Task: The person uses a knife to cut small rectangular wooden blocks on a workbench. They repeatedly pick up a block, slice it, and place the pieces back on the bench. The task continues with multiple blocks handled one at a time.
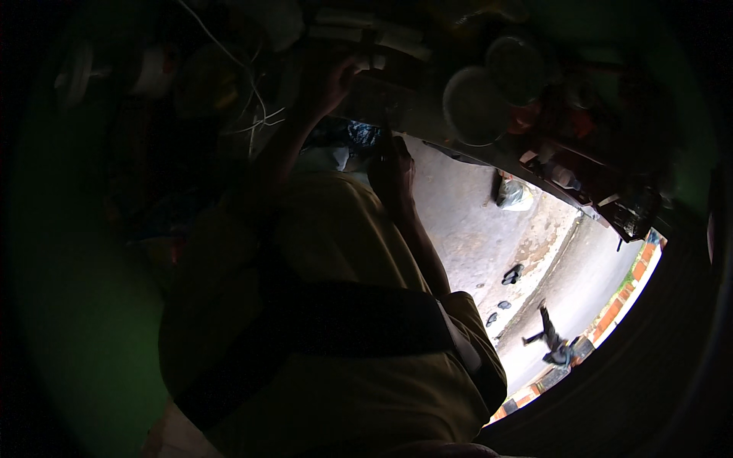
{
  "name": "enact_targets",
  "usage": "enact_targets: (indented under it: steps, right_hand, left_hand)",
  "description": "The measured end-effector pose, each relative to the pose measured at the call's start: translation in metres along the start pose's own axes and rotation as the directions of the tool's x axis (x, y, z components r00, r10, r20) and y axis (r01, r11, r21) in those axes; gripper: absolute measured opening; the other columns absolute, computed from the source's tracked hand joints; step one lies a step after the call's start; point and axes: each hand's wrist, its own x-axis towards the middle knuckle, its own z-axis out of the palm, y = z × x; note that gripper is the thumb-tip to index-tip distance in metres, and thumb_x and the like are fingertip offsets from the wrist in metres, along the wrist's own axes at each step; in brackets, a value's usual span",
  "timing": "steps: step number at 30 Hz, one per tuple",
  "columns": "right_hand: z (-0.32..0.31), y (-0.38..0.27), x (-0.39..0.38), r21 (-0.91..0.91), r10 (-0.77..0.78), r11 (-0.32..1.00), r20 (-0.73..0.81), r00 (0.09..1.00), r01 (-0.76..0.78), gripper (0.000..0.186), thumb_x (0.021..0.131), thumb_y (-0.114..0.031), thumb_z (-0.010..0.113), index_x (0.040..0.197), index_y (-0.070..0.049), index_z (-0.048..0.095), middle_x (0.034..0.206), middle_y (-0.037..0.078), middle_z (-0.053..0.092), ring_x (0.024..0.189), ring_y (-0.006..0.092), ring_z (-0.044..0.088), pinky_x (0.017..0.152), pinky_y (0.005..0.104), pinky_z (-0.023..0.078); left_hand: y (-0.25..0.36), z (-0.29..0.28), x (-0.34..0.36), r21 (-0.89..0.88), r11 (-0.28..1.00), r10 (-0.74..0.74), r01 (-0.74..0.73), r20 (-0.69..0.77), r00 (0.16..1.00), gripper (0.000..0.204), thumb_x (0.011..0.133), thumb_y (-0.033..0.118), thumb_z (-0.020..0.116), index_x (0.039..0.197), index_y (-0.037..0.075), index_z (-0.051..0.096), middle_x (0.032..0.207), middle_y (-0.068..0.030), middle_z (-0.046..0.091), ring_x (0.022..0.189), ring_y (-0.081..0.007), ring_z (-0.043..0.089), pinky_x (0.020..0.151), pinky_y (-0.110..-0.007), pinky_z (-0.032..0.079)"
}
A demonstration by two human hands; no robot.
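The scene around my hands is very dark. My left hand (pixel 334 85) reaches to the far side of a work surface (pixel 374 99), its fingers closed at a small pale piece (pixel 371 62); what kind of piece it is, I cannot make out. Several pale, bar-like pieces (pixel 343 33) lie just beyond it. Closer to me, my right hand (pixel 392 166) is closed in a fist by the surface's near edge. Something thin and dark seems to rise from that fist, too dim to name. A dark, shiny crumpled bundle (pixel 363 133) lies between my two forearms.
White cords (pixel 259 91) dangle left of my left arm. Round pale containers (pixel 475 105) stand at the right, near a dark rack (pixel 634 217). Through a bright opening, a concrete floor (pixel 466 206) shows sandals (pixel 512 274), a plastic bag (pixel 515 194) and a person (pixel 556 342) farther out.
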Motion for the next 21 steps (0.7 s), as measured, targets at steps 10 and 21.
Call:
enact_targets:
  steps: [10, 21]
  right_hand:
    - [0.012, -0.015, -0.005, 0.041, 0.047, 0.998, 0.071, 0.996, -0.05, 0.085, 0.095, -0.004, 0.061, 0.17, -0.016, 0.025, 0.114, 0.029, 0.067, 0.073, 0.0381, 0.07, 0.059, 0.048, 0.057]
    - [0.025, -0.015, -0.007, 0.047, 0.117, 0.991, 0.145, 0.982, -0.125, 0.088, 0.093, -0.005, 0.062, 0.171, -0.015, 0.022, 0.113, 0.033, 0.064, 0.076, 0.0427, 0.069, 0.061, 0.0524, 0.058]
  left_hand:
    - [0.021, -0.008, 0.0, 0.173, 0.983, 0.079, -0.067, -0.069, 0.994, 0.027, 0.088, 0.011, 0.081, 0.115, 0.01, 0.073, 0.105, -0.0132, 0.075, 0.097, -0.0341, 0.073, 0.085, -0.044, 0.059]
    - [0.027, -0.011, 0.006, 0.261, 0.961, 0.109, -0.091, -0.056, 0.992, 0.021, 0.088, 0.011, 0.079, 0.108, 0.011, 0.076, 0.109, -0.0088, 0.076, 0.1, -0.0312, 0.074, 0.083, -0.045, 0.059]
